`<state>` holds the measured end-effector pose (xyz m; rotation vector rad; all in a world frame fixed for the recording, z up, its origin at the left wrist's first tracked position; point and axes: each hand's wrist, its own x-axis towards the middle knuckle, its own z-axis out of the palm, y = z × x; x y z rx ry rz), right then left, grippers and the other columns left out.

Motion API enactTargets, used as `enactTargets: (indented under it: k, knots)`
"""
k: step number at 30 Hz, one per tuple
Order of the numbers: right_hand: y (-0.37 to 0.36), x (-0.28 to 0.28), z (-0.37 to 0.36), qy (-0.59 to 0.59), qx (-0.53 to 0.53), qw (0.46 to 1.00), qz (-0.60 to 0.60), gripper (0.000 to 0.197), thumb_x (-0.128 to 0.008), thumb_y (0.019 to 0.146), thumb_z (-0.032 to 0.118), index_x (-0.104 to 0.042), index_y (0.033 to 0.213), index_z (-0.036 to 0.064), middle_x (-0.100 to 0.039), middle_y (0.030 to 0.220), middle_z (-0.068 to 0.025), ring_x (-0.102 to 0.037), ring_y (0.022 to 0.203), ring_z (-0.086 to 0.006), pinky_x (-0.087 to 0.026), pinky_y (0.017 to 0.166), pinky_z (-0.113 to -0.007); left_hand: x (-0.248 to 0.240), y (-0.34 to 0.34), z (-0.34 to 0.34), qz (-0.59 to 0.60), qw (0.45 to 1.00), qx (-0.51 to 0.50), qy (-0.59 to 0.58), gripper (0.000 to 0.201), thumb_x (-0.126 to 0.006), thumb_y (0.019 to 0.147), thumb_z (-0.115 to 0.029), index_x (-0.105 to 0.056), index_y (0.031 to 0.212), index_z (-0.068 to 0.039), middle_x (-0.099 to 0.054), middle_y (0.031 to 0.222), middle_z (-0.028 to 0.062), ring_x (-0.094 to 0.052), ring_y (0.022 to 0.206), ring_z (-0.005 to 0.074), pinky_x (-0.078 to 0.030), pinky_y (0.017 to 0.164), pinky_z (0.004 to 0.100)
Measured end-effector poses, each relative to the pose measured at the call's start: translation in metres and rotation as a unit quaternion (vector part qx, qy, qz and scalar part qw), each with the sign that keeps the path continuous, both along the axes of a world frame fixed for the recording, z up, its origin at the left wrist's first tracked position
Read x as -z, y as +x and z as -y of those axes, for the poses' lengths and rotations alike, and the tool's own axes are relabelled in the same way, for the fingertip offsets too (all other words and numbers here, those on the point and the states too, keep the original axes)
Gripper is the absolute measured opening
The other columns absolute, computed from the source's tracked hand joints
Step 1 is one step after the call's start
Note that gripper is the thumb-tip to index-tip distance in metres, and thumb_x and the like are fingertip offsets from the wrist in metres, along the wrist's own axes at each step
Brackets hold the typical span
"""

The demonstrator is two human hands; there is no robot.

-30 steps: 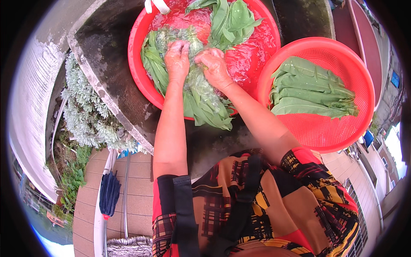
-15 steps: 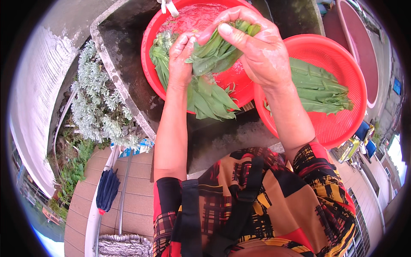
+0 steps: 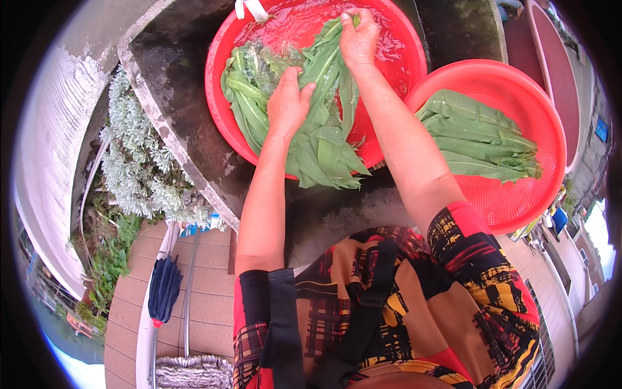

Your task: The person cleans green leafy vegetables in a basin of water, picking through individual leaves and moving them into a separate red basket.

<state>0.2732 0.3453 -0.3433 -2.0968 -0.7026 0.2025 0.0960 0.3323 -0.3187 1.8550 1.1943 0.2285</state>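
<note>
Over a red basin [image 3: 213,83] of water, my right hand [image 3: 361,40] is closed around the stem end of a bunch of long green leaves [image 3: 328,55], whose leaf ends hang toward me. My left hand [image 3: 289,105] rests against the leafy greens beside that bunch, its thumb and forefinger apart; its other fingers are partly hidden. More wet leafy greens [image 3: 247,107] lie on the basin's left side and droop over its near rim. To the right, a red colander [image 3: 549,172] holds another bunch of leafy greens [image 3: 476,137] laid flat with the stems to the right.
The basin stands in a dark concrete sink [image 3: 170,84] under a white tap [image 3: 254,9]. A silvery shrub [image 3: 139,149] grows at the sink's left. A folded dark umbrella [image 3: 164,290] and a mop [image 3: 194,371] are at lower left. A large reddish tub [image 3: 560,71] stands at far right.
My right hand has moved away from the left, lowering the folded bunch, which now hangs stretched out in the basin. My left hand has loosened from the bunch, its thumb and forefinger spreading.
</note>
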Motion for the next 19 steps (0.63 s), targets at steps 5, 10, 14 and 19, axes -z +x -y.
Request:
enactTargets:
  k: [5, 10, 14, 19]
  knots:
    - [0.011, 0.09, -0.002, 0.045, 0.066, 0.991, -0.103, 0.015, -0.061, 0.074, 0.012, -0.059, 0.086, 0.0023, -0.061, 0.074, -0.0182, -0.06, 0.073, -0.0341, -0.047, 0.069, -0.04, 0.037, 0.011, 0.005, -0.146, 0.987, 0.064, 0.019, 0.021, -0.056, 0.079, -0.015, -0.054, 0.099, -0.009, -0.06, 0.086, 0.0213, -0.057, 0.083, 0.04, -0.044, 0.068, 0.047]
    - [0.027, 0.043, 0.004, 0.108, 0.04, 0.948, -0.295, 0.013, -0.066, 0.076, 0.017, -0.061, 0.083, 0.0078, -0.062, 0.076, -0.007, -0.055, 0.066, -0.0214, -0.045, 0.07, -0.031, 0.054, -0.005, 0.004, 0.069, 0.994, -0.046, -0.07, 0.022, -0.057, 0.079, -0.008, -0.061, 0.101, -0.005, -0.064, 0.08, 0.01, -0.061, 0.076, 0.0223, -0.046, 0.069, 0.0331]
    - [0.013, -0.048, -0.017, 0.015, 0.026, 0.967, -0.252, 0.012, -0.054, 0.078, -0.005, -0.054, 0.07, 0.0032, -0.051, 0.064, -0.0001, -0.047, 0.062, -0.0102, -0.04, 0.06, -0.024, 0.021, -0.005, -0.01, 0.263, 0.895, -0.185, -0.309, 0.02, -0.057, 0.086, -0.014, -0.062, 0.097, 0.002, -0.06, 0.085, -0.0023, -0.05, 0.079, 0.0065, -0.041, 0.073, 0.022]
    - [0.03, -0.049, -0.017, 0.055, -0.056, 0.949, -0.305, 0.008, -0.056, 0.079, -0.003, -0.056, 0.073, 0.0022, -0.052, 0.065, -0.0012, -0.047, 0.061, -0.0104, -0.041, 0.06, -0.025, 0.004, 0.001, -0.033, 0.271, 0.896, -0.159, -0.315, 0.026, -0.059, 0.085, -0.015, -0.06, 0.109, -0.003, -0.059, 0.097, 0.0032, -0.05, 0.088, 0.0091, -0.039, 0.081, 0.0235]
